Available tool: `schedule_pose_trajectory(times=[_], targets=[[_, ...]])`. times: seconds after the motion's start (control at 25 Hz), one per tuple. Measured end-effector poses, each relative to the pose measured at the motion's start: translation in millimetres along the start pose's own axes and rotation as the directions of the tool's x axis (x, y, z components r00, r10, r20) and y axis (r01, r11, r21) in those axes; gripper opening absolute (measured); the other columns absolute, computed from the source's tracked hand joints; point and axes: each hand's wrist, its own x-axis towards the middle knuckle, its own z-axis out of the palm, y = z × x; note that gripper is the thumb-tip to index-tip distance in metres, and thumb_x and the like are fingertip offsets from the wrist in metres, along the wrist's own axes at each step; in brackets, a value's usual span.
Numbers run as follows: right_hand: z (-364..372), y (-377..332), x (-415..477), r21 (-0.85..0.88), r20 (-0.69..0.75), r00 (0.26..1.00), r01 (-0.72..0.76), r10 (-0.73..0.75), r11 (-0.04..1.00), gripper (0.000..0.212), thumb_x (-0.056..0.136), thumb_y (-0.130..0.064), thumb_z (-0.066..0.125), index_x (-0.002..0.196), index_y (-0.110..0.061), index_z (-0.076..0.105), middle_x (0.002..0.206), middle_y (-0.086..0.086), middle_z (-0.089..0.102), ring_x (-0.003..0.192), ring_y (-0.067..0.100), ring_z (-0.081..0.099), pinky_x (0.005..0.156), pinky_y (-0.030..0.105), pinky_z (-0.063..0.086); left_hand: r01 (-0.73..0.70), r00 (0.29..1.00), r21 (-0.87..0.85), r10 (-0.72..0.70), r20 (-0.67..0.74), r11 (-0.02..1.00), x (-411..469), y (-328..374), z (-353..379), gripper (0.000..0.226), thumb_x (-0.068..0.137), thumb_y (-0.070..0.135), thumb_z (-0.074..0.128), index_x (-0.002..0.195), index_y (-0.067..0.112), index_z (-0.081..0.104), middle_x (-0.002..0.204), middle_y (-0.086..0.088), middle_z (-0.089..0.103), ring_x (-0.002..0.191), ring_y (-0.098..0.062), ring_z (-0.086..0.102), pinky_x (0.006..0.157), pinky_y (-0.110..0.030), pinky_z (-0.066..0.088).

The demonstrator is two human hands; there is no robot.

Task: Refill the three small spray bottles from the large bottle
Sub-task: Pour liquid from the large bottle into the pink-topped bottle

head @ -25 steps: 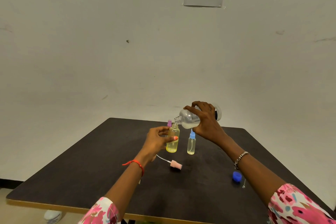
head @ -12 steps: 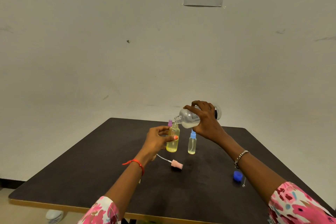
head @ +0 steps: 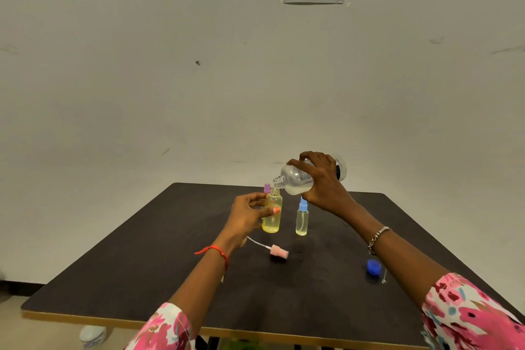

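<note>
Head camera: the right hand (head: 324,183) grips the big clear plastic bottle (head: 292,180), tipped so its mouth meets the open top of the small yellow bottle (head: 271,223), which the left hand (head: 245,214) holds upright on the dark table (head: 142,264), just left of a small blue-topped bottle (head: 302,219).

Dim, even light; wide-angle edge distortion.

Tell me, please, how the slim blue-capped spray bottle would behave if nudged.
The blue-capped bottle is tall and narrow on a small base, so it would probably tip rather than slide. It seems to hold little liquid, so likely light. Once down, its round body might roll.
</note>
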Motion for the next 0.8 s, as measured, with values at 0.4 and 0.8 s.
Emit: schedule_pose_trajectory(times=[0.4,0.8], targets=[[-2.9,-1.9,-1.1,-0.001,-0.013,1.000,0.018,-0.018,1.000,0.057,0.062,-0.005,0.076,0.115,-0.014,0.059,0.112,0.016,0.056,0.111,0.034,0.049,0.099,0.047,0.026,0.002,1.000,0.006,-0.002,-0.004,1.000,1.7,-1.7,0.6,0.049,0.072,0.007,0.073,0.118,0.009,0.057,0.118,-0.011,0.061,0.109,-0.026,0.060,0.088,-0.048,0.054],[-2.1,-1.9,-0.8,0.001,-0.013,1.000,0.022,-0.022,1.000,0.058,0.060,-0.004,0.077,0.114,-0.014,0.060,0.111,0.017,0.057,0.110,0.035,0.050,0.098,0.049,0.028,0.000,1.000,0.008,0.000,0.000,1.000,-0.2,-0.9,-0.2,0.048,0.074,0.005,0.071,0.119,0.008,0.056,0.119,-0.012,0.060,0.110,-0.026,0.059,0.086,-0.046,0.054]])
